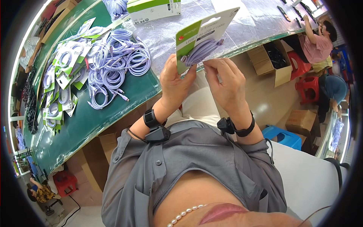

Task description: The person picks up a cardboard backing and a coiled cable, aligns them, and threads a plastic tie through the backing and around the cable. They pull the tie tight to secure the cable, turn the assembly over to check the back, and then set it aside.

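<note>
My left hand (176, 80) grips the lower left edge of a green and white packaging card (211, 28), which stands tilted above the table's front edge. A lilac cable coil (204, 50) lies bundled across the card's front. Just right of the coil's lower side, my right hand (230, 84) is closed in a pinch, thumb against forefinger. What sits between those fingertips is too small to make out. To the left, loose lilac cable coils (113, 62) lie heaped, beside a pile of carded cables (66, 58).
A green and white box (155, 10) stands at the table's far side. The green tabletop (85, 109) stretches left. On the right are an open carton (281, 62), red stools (307, 90), a blue stool (281, 137) and co-workers (319, 45).
</note>
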Motion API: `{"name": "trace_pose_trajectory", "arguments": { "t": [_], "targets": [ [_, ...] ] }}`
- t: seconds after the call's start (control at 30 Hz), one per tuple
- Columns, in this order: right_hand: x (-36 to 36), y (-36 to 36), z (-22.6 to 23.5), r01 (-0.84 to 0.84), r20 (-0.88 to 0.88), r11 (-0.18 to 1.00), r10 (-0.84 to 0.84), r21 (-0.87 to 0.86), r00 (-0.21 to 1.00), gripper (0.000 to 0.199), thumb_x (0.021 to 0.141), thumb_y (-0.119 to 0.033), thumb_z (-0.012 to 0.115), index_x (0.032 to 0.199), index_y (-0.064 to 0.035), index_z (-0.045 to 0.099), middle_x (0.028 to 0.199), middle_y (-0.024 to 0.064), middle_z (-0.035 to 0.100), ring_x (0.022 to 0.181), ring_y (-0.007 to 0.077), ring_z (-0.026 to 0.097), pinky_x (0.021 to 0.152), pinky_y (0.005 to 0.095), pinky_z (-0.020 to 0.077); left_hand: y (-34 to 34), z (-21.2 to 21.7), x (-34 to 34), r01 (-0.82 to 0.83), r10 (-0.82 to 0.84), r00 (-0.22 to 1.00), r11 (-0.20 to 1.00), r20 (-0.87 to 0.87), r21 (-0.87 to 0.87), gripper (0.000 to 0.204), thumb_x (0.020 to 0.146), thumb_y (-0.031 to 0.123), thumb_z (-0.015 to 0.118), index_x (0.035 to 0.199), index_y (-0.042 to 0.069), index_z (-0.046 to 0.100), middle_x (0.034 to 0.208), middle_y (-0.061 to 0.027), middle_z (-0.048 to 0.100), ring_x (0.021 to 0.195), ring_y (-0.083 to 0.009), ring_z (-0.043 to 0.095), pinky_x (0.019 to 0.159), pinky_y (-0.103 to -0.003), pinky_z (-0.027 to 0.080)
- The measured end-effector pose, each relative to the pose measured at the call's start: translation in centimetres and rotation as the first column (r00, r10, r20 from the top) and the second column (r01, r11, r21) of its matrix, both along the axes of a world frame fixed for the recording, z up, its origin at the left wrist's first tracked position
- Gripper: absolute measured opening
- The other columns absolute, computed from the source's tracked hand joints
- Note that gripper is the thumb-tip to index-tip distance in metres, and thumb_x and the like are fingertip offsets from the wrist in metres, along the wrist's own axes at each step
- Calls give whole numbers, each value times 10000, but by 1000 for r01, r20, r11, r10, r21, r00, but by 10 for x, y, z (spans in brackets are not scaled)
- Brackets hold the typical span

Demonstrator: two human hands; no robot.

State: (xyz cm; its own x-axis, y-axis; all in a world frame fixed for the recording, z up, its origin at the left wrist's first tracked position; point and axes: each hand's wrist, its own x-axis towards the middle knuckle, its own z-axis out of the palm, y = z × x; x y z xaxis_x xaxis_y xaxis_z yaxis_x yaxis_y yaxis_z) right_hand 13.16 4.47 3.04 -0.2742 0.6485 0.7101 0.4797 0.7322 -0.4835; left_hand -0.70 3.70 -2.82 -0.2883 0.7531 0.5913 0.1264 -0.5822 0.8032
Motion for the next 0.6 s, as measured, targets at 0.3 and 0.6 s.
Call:
{"name": "trace_pose_trajectory", "arguments": {
  "t": [0.3, 0.6],
  "targets": [
    [-2, 9, -9, -35, 19, 999, 34, 31, 999, 151, 765, 18, 626, 908, -15, 588, 785, 139, 588, 663, 299, 565, 605, 362, 471, -4, 2, -3, -49, 70, 962, 995, -265, 84, 331, 747, -36, 664, 1059, 28, 573, 983, -112, 633, 826, -224, 620, 711, -292, 494],
    [27, 36, -42, -468, -420, 790, 297, -396, 857, 364, 796, 42, 628, 1153, 4, 571, 1031, 45, 637, 912, 83, 573, 796, 243, 468, -15, 23, -6, 694, -318, 548, 689, 774, -208, 342, 904, 38, 534, 1235, 88, 462, 1099, -62, 600, 985, -161, 618, 790, -314, 557]
  ]
}}
